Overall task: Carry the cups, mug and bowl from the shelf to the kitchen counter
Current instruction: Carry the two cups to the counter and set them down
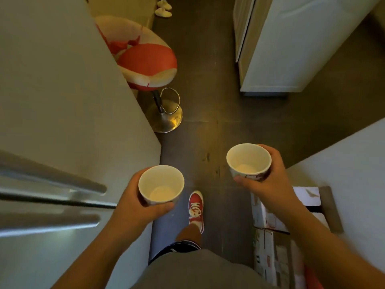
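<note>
I hold two white cups upright over a dark tiled floor. My left hand (133, 203) is wrapped around the left cup (161, 184), which is empty and pale inside. My right hand (268, 180) grips the right cup (249, 161), also empty, with a red-and-white print on its outer wall. The right cup is a little farther ahead than the left one. No shelf, mug or bowl is in view.
A steel fridge (52, 142) with long handles fills the left side. A red-and-white bar stool (145, 65) on a chrome base stands ahead left. White cabinets (291, 44) stand ahead right, a white counter (354, 163) and stacked boxes (270, 236) at right. My red shoe (195, 207) is on the floor.
</note>
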